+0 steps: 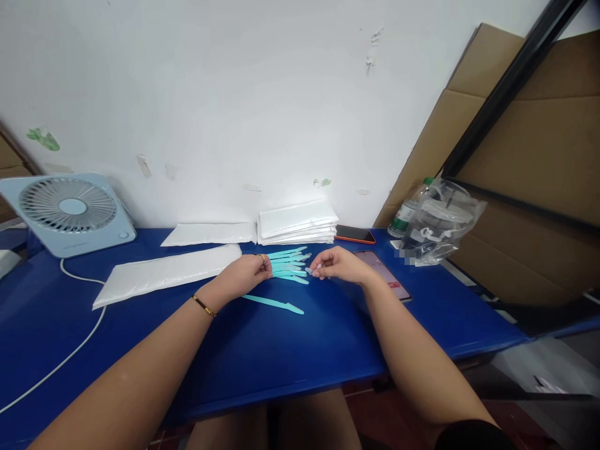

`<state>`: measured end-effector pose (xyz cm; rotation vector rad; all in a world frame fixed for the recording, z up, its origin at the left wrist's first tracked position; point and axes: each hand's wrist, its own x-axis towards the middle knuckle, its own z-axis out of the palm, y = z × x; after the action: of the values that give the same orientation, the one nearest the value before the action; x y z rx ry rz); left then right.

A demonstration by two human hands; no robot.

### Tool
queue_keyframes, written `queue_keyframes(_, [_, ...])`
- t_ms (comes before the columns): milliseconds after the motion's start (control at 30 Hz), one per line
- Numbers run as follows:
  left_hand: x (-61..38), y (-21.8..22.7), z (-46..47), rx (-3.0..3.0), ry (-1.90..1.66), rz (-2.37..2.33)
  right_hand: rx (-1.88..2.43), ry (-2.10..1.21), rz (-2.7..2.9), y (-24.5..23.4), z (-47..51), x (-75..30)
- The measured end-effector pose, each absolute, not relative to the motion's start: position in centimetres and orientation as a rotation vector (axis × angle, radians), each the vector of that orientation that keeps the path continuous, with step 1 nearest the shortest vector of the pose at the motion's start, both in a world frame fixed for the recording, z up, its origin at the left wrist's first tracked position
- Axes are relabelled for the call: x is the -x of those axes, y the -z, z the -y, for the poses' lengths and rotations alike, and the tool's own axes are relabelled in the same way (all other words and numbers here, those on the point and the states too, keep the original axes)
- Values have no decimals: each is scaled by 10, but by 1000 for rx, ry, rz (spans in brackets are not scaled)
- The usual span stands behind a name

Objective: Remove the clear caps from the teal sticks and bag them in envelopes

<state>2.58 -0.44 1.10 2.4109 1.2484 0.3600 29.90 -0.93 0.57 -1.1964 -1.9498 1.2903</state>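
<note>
Several turquoise eyebrow razors [288, 267] lie fanned out side by side on the blue table, heads to the right. My left hand [248, 272] is closed at their left ends, with the fingertips pinched on them. Just right of the razor heads, my right hand [335, 265] pinches a small, clear piece [309, 271], which looks like a blade cap. That piece is close to the razor tips; whether it touches one I cannot tell. A single turquoise razor [276, 303] lies apart, nearer to me, its left end close to my left wrist.
White padded sleeves [297, 222] are stacked against the wall, with others [164, 272] to the left. A pale blue fan [70, 212] with a white cable stands far left. Two phones [384, 275] [355, 234], a bottle [405, 215] and a bagged cup [443, 219] are right.
</note>
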Motion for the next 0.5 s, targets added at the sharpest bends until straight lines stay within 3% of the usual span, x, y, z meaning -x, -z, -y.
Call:
queue_keyframes(333, [-32, -11, 8, -2399, -352, -1210, 1167, -1243, 2003, 7, 9, -281])
queue_keyframes(500, [-33, -10, 7, -2429, -367, -1272, 1234, -917, 2109, 11, 4, -278])
